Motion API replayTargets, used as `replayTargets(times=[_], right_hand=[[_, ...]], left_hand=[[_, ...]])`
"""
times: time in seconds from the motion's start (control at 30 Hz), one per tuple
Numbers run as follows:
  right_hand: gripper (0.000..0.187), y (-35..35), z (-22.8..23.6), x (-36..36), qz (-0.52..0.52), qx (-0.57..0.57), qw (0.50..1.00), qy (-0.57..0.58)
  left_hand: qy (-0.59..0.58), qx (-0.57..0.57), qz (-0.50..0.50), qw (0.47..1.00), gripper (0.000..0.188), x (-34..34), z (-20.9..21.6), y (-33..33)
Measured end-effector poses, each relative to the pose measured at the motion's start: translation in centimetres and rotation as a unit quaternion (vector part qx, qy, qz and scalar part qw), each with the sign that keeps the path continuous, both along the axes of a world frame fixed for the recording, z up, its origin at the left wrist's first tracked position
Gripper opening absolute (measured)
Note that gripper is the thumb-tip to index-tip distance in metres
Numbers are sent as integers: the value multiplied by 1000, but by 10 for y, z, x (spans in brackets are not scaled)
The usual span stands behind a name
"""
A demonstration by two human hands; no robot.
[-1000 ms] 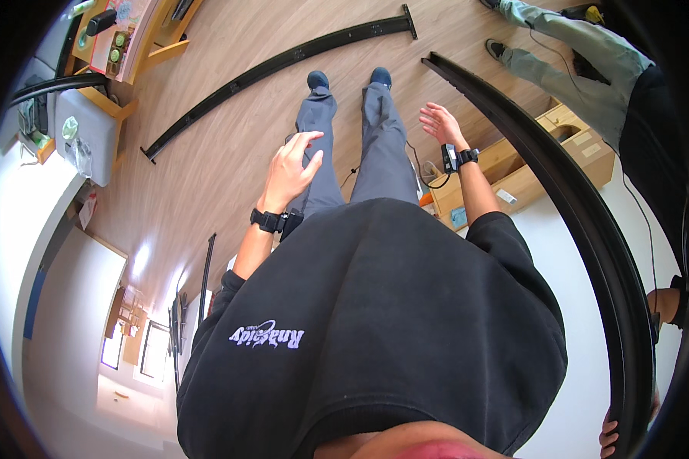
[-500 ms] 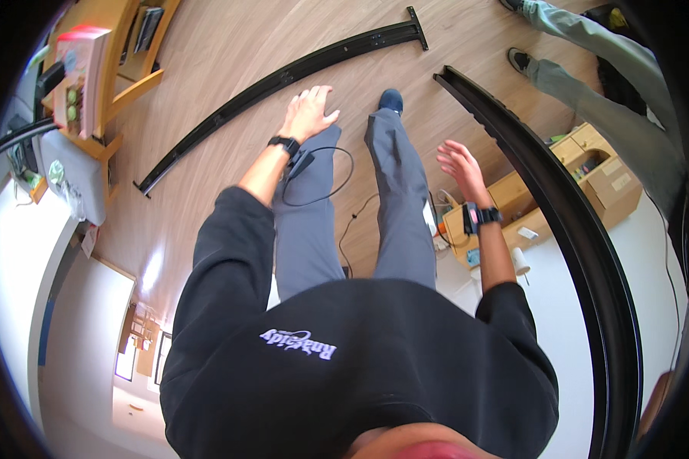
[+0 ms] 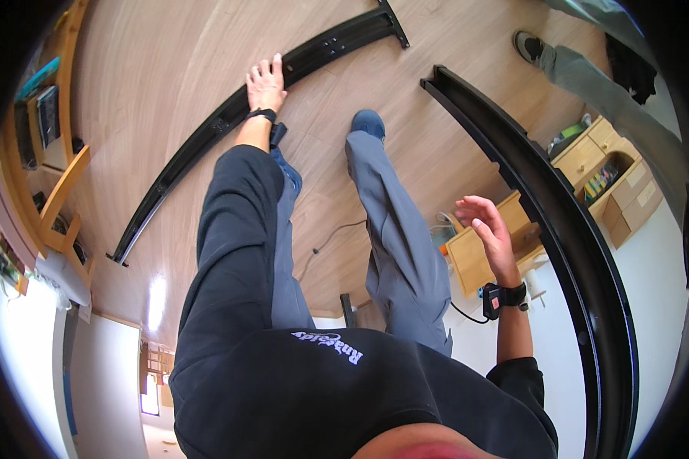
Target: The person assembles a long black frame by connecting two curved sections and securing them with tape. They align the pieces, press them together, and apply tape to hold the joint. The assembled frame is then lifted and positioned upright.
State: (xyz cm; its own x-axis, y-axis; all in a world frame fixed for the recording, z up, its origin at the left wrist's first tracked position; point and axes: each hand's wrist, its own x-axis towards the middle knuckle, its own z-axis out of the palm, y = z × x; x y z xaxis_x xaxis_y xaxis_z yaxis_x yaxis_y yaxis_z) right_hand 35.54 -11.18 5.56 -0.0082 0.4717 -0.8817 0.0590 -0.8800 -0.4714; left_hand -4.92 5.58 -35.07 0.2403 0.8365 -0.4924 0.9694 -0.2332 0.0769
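Observation:
My left hand (image 3: 266,86), with fingers spread, is at the middle of a long black metal beam (image 3: 337,44) with a short crosspiece at its far end. The beam lies across the wood floor ahead of my feet. Whether the palm presses on it or hovers just above, I cannot tell. My right hand (image 3: 491,233) hangs in the air with loosely bent fingers and nothing in it. Nearest to that hand is a second long black metal beam (image 3: 589,283), channel-shaped with notches along one edge, running down my right side.
Another person's shoe (image 3: 527,47) and trouser leg show at the upper right. Beyond the right beam are a wooden drawer unit (image 3: 582,161) and a cardboard box (image 3: 632,205). A wooden shelf (image 3: 65,191) stands at the left. A thin cable (image 3: 337,229) lies on the floor between my legs.
My left hand has moved forward and left, from above my knee onto or over the left beam. My right hand has dropped back slightly, and my view has shifted.

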Motion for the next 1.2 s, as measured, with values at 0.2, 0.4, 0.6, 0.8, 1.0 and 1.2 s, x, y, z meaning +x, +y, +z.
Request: replayTargets(times=[0.2,0.4,0.6,0.8,1.0,1.2], right_hand=[[39,16,10,-20,-9,4,1000,18],[50,92,54,-88,299,260,913,-98],[99,148,105,-167,539,404,692,-260],[85,154,178,-223,658,393,576,-285],[95,149,233,-255,693,329,602,-222],[99,146,253,-280,747,207,601,-193]], left_hand=[[-4,-48,-67,997,104,-15,35,15],[-102,-63,-46,992,108,-51,178,-6],[-209,-94,-41,972,100,-96,356,-43],[-364,-175,-58,913,94,-139,474,-65],[-385,-86,97,914,106,-181,515,-131],[-243,241,685,643,95,-201,473,-197]])
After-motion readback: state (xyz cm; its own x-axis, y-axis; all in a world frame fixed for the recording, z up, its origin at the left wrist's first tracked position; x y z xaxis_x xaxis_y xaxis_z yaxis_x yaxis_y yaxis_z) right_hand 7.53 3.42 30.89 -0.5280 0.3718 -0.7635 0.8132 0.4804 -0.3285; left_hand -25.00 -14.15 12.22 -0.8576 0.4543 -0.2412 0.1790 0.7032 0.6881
